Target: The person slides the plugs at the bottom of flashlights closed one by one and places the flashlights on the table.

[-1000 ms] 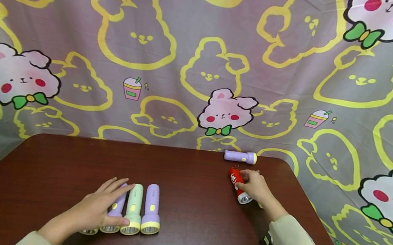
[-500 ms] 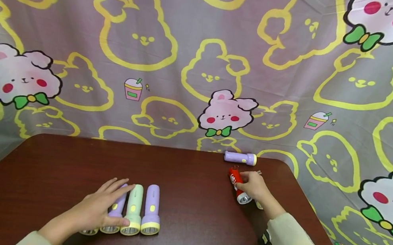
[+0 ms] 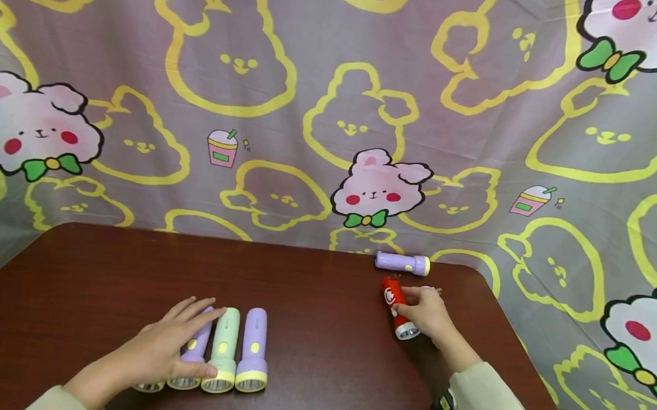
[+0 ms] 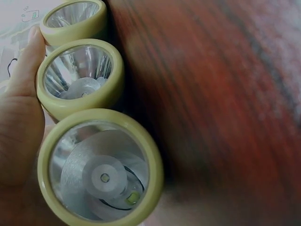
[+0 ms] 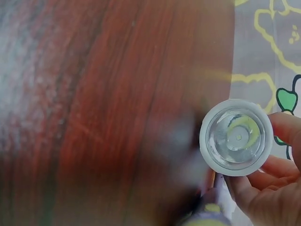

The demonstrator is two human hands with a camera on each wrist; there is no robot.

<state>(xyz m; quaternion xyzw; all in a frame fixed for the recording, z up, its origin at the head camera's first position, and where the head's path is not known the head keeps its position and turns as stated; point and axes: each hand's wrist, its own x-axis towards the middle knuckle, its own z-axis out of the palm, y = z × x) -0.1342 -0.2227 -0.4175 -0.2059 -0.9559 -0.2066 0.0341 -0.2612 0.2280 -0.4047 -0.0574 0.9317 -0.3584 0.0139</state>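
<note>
My left hand lies with extended fingers over a row of flashlights at the front left. Under it are a purple flashlight, partly covered, and another flashlight with only its head rim showing. Its thumb touches the head of a light green flashlight. Beside that is a second purple flashlight. At the right, my right hand pinches a red flashlight with a white head, also seen lens-on in the right wrist view. Another purple flashlight sits close by, mostly hidden in the head view.
A purple flashlight with a yellow rim lies sideways at the back edge of the dark brown table. Behind the table hangs a patterned curtain, which also runs along the right side.
The red flashlight has shifted very slightly away from me, and the yellow rim beside it is now covered. The left hand and its row have stayed put.
</note>
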